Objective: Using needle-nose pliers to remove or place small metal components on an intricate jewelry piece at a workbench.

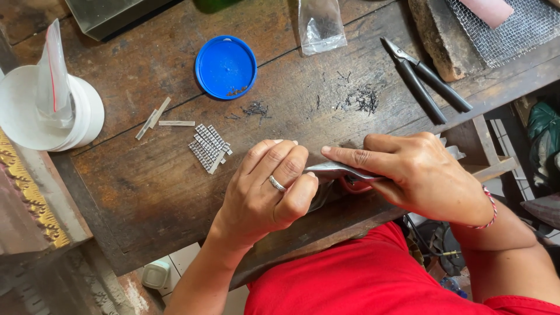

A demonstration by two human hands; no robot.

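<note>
My right hand grips a pair of metal shears with red handles near the front edge of the worn wooden bench. The index finger lies along the blade. My left hand, with a ring on it, is curled shut against the tip of the shears; whatever small piece it pinches is hidden by the fingers. Just left of that hand lies a pile of short patterned silver strips. Two or three plain metal strips lie farther left.
A blue plastic lid with dark bits sits at the back. Dark wire clippings are scattered nearby. Black pliers lie at the right, beside a stone block and wire mesh. A white container with a plastic bag stands at left.
</note>
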